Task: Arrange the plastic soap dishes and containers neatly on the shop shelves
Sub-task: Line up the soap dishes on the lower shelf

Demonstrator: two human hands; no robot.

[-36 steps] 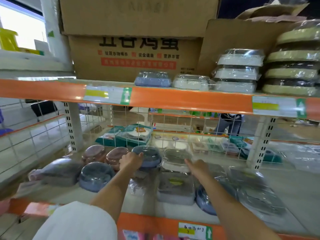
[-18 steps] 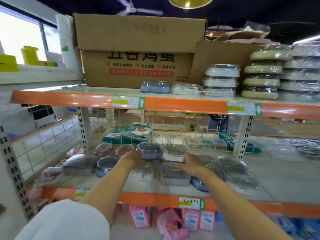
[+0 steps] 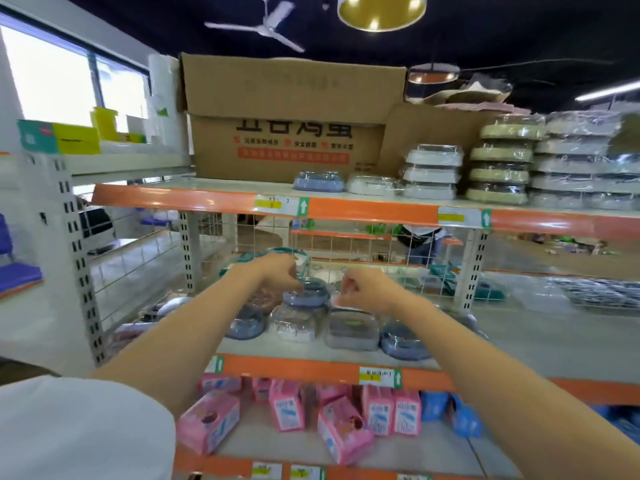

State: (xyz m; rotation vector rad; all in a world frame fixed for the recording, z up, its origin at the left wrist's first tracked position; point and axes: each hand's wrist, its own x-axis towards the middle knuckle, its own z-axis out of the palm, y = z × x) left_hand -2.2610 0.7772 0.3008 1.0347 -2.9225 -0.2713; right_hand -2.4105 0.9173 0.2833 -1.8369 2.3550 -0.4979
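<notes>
Both arms reach into the middle shelf. Left hand has its fingers curled down onto the rim of a round blue soap dish, wrapped in clear plastic; looks like a pinch on the wrap or lid edge. Right hand sits just beside that dish, fingers curled into a loose fist; motion blur, so can't tell whether its grip has anything in it.

In front of the blue dish, along the shelf edge: another round blue dish, a clear wrapped container, a grey rectangular container, and a further blue dish partly under the right forearm.

Top shelf: one blue dish, white dish, a stack of white dishes, stacks of green-rimmed dishes, cardboard boxes behind.

Bottom shelf holds pink packs.
</notes>
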